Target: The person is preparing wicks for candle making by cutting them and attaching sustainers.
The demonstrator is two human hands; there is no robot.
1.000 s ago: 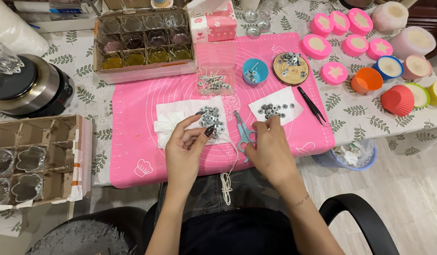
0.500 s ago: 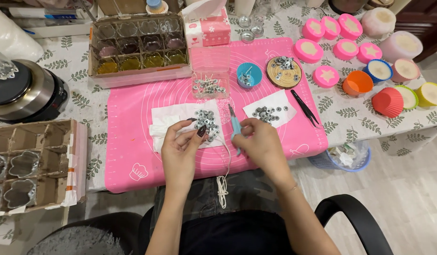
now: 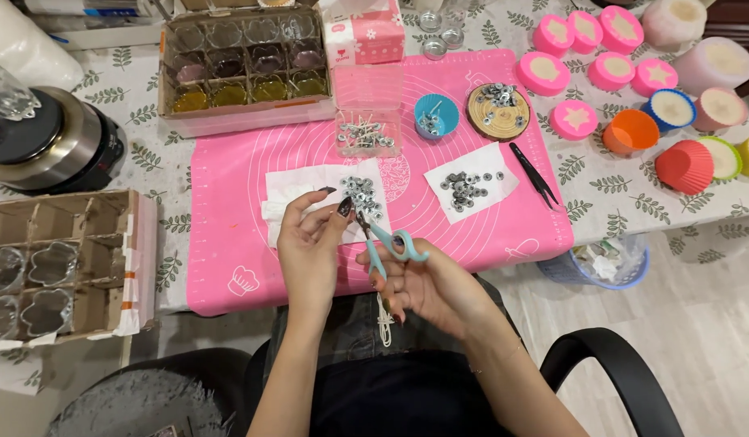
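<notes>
Two hands met low in the middle of the frame, just above the person's lap. The right hand (image 3: 431, 283) was curled closed around small blue-handled scissors (image 3: 387, 243), blades pointing up toward the other hand, and a white wick string (image 3: 383, 317) dangled from under its fingers. The left hand (image 3: 310, 247) sat just to the left, thumb and fingertips pinched together near the scissor tips; whatever it pinched was too small to make out.

Beyond the hands, a pink mat (image 3: 245, 174) covered the middle of the tabletop (image 3: 156, 154). On it lay a white paper sheet (image 3: 297, 190) carrying a heap of small metal wick tabs (image 3: 362, 194), and to the right a second white sheet (image 3: 470, 166) with more tabs scattered on it. Black tweezers (image 3: 535, 174) lay just right of that sheet.

Farther back stood a clear plastic box (image 3: 366, 121), a blue cup (image 3: 436, 115) and a round wooden dish (image 3: 497, 109). At the upper right, pink candles (image 3: 589, 48) clustered near orange and red silicone moulds (image 3: 658, 150). A cardboard tray of glass jars (image 3: 245, 65) sat at the upper left.
</notes>
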